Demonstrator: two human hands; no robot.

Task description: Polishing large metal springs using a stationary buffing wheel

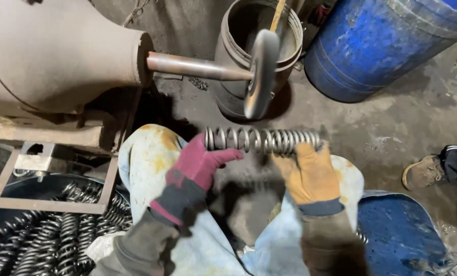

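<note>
Bright steel coil spring (261, 140) lies level under the spinning grey buffing wheel (260, 71), gripped by maroon-gloved left hand (200, 163) and tan-gloved right hand (310, 174); the wheel could snag coils and wrench it free.

This was a metal workshop, rough and dirty. A big motor housing (54, 51) drove a shaft with a buffing wheel (260, 71). The concrete floor (402, 122) was stained, a blue drum (387, 46) stood nearby, and many dark coil springs (60, 240) lay piled in a tub.
</note>
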